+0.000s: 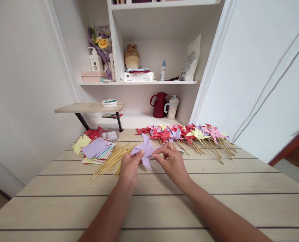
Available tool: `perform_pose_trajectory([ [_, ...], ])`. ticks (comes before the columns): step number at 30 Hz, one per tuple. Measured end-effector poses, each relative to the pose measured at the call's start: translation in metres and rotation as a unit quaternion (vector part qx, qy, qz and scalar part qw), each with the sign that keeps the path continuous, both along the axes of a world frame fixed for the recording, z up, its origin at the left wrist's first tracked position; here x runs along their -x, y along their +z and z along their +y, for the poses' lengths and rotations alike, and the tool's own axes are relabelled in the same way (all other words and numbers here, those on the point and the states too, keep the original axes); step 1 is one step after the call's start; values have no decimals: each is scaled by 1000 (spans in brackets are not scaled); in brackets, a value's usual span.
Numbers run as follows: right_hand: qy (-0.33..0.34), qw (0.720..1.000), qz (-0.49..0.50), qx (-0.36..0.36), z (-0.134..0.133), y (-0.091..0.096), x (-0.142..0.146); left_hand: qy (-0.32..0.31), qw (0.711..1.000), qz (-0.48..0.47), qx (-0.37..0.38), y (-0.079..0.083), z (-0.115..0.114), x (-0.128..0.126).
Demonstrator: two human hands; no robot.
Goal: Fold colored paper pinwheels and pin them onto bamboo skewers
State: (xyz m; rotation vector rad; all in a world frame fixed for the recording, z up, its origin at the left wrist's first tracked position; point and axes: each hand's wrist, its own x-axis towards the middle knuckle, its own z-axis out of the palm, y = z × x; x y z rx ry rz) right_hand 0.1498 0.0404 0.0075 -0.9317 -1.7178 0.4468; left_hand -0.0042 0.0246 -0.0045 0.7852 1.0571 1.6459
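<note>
A lilac paper pinwheel (146, 149) is held just above the wooden table (149, 205) between both hands. My left hand (129, 167) pinches its lower left blade, fingers closed. My right hand (171, 160) pinches the right side near the centre, fingers curled. A loose pile of thin wooden sticks (112, 160) lies left of my left hand. Behind the hands a row of finished pinwheels on sticks (187, 133) in red, pink, yellow and lilac stretches across the table.
A stack of coloured paper squares (97, 149) and a small clear plastic box (110, 135) sit at the left. A small raised shelf (88, 107), a red jug (159, 105) and a mug (172, 107) stand at the back. Walls close in on both sides.
</note>
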Motion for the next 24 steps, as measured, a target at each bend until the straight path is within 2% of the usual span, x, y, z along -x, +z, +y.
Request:
perform_pose_trajectory([
  [14, -25, 999, 17, 17, 4, 1, 0, 24, 999, 33, -7, 2, -1, -4],
  [24, -34, 999, 17, 29, 5, 1, 1, 18, 999, 42, -18, 1, -1, -7],
])
